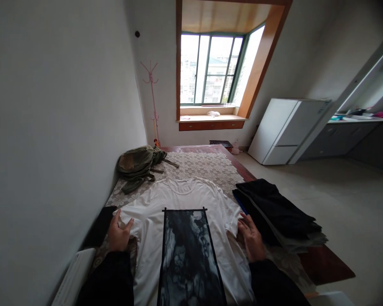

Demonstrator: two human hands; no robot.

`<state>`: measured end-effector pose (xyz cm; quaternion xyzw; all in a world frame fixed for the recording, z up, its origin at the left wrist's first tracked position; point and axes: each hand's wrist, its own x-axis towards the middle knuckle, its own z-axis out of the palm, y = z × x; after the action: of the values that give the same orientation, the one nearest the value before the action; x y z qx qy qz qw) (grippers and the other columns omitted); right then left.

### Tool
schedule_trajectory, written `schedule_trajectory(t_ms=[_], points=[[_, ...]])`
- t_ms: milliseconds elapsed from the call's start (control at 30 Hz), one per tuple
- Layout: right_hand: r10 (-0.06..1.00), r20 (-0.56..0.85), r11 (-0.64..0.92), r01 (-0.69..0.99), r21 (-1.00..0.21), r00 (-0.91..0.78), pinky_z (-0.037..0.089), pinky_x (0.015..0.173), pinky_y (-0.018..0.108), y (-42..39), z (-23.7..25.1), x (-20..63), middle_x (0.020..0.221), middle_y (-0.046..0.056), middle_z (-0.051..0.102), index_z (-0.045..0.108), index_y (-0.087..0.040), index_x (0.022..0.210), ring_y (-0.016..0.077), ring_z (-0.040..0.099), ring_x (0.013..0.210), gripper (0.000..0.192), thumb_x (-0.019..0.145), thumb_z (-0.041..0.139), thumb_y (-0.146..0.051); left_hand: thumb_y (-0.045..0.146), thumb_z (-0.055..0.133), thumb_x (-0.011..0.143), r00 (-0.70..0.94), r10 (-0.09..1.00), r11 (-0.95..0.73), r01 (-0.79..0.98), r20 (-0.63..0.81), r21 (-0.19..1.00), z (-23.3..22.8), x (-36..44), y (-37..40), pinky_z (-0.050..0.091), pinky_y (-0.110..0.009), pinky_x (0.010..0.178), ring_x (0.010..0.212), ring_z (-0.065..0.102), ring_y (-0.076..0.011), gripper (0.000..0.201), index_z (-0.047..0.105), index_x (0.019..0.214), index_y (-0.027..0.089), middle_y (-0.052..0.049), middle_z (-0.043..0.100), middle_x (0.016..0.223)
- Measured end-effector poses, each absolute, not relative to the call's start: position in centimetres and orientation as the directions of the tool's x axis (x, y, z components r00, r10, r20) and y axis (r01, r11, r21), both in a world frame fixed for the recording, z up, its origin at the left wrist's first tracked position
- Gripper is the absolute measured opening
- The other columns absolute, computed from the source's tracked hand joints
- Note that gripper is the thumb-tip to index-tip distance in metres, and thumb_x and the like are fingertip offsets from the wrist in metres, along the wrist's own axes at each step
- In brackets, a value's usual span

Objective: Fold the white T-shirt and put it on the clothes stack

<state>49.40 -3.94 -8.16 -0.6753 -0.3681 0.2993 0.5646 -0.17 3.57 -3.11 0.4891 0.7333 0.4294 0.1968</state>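
Note:
A white T-shirt [147, 221] lies spread out, its neckline toward the far end of the table. Down its front runs a dark, marbled black-and-grey printed panel [188, 255] with a black border. At the sleeve on the left is my left hand [118, 233], thumb and fingers apart, touching the fabric near the hem. My right hand [252, 239] rests against the hem of the other sleeve with its fingers stretched out. Both hands look open, though the undersides of the fingers are hidden.
A lace-patterned cloth [204, 165] covers the reddish table. An olive backpack [135, 163] lies at the far left by the wall. Folded dark clothes [274, 208] are stacked on the right. A white object [75, 276] stands near left. Beyond are a pink coat rack [152, 91] and white fridge [284, 131].

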Motion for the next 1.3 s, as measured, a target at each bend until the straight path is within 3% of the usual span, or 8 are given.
schedule_trajectory(t_ms=[167,267,367,467,667,800,1067,1300], points=[[0.836,-0.107,-0.02,-0.164,-0.986,0.539,0.056,0.101,0.047,-5.5,-8.0,50.0,0.131,0.007,0.065,0.052,-0.032,0.143,0.0288,0.066,0.116,0.067,0.081,0.066,-0.054,0.036,0.064,0.082,-0.412,0.907,0.173,0.543,0.082,0.822,-3.8,-0.7,3.8,0.033,-0.039,0.122,0.147,0.043,-0.0275,0.071,0.044,0.148,0.019,-0.013,0.048,0.156],[0.858,-0.153,-0.065,-0.192,-0.979,0.49,0.059,0.095,0.047,-5.6,-7.3,50.6,0.124,0.008,0.07,0.058,-0.029,0.138,0.0298,0.068,0.113,0.061,0.084,0.06,-0.058,0.038,0.064,0.081,-0.415,0.909,0.206,0.502,0.025,0.84,-4.1,-1.1,4.1,0.035,-0.038,0.121,0.145,0.045,-0.0288,0.07,0.047,0.145,0.017,-0.015,0.051,0.153],[0.881,-0.176,-0.148,-0.098,-0.984,0.439,0.057,0.097,0.048,-4.4,-6.7,51.4,0.128,0.011,0.071,0.065,-0.023,0.132,0.033,0.065,0.12,0.063,0.082,0.061,-0.06,0.038,0.064,0.081,-0.398,0.917,0.218,0.449,-0.025,0.867,-4.2,-1.4,4.4,0.038,-0.039,0.119,0.141,0.05,-0.0291,0.07,0.048,0.146,0.017,-0.014,0.054,0.151],[0.888,-0.143,-0.217,0.123,-0.968,0.438,0.047,0.11,0.049,-2.7,-6.7,51.9,0.132,0.012,0.069,0.068,-0.018,0.129,0.0346,0.057,0.132,0.066,0.075,0.067,-0.056,0.037,0.064,0.08,-0.381,0.924,0.215,0.42,-0.043,0.882,-4.0,-1.6,4.5,0.042,-0.038,0.115,0.135,0.056,-0.0282,0.068,0.051,0.144,0.018,-0.012,0.058,0.146],[0.864,0.039,-0.213,0.435,-0.875,0.502,0.029,0.123,0.048,-1.5,-8.2,51.4,0.149,0.012,0.056,0.057,-0.016,0.143,0.034,0.039,0.147,0.078,0.071,0.062,-0.046,0.032,0.066,0.078,-0.362,0.931,0.208,0.416,-0.049,0.885,-3.5,-2.0,4.3,0.05,-0.037,0.108,0.122,0.065,-0.0261,0.071,0.051,0.146,0.021,-0.009,0.066,0.136],[0.854,0.109,-0.192,0.503,-0.843,0.508,0.024,0.125,0.047,-1.7,-8.3,51.2,0.158,0.015,0.041,0.043,-0.014,0.151,0.0348,0.027,0.153,0.091,0.065,0.058,-0.039,0.028,0.066,0.075,-0.327,0.944,0.196,0.433,-0.049,0.88,-3.2,-2.3,4.2,0.045,-0.037,0.113,0.132,0.058,-0.0266,0.078,0.047,0.151,0.022,-0.008,0.058,0.148],[0.904,0.156,-0.125,0.594,-0.794,0.398,0.015,0.127,0.049,-2.2,-7.1,52.3,0.163,0.013,0.033,0.033,-0.021,0.153,0.0304,0.013,0.157,0.095,0.062,0.056,-0.031,0.03,0.067,0.072,-0.296,0.952,0.194,0.403,-0.074,0.894,-3.0,-2.5,4.5,0.041,-0.036,0.117,0.14,0.051,-0.0274,0.087,0.04,0.155,0.021,-0.009,0.049,0.156],[0.933,0.122,-0.148,0.672,-0.725,0.338,0.029,0.123,0.044,-1.7,-6.1,54.0,0.17,0.016,0.013,0.023,-0.015,0.16,0.0312,0.012,0.157,0.103,0.062,0.055,-0.02,0.028,0.068,0.068,-0.271,0.959,0.192,0.426,-0.078,0.884,-3.2,-2.8,4.6,0.038,-0.036,0.119,0.144,0.046,-0.0291,0.096,0.035,0.157,0.017,-0.012,0.045,0.158]])
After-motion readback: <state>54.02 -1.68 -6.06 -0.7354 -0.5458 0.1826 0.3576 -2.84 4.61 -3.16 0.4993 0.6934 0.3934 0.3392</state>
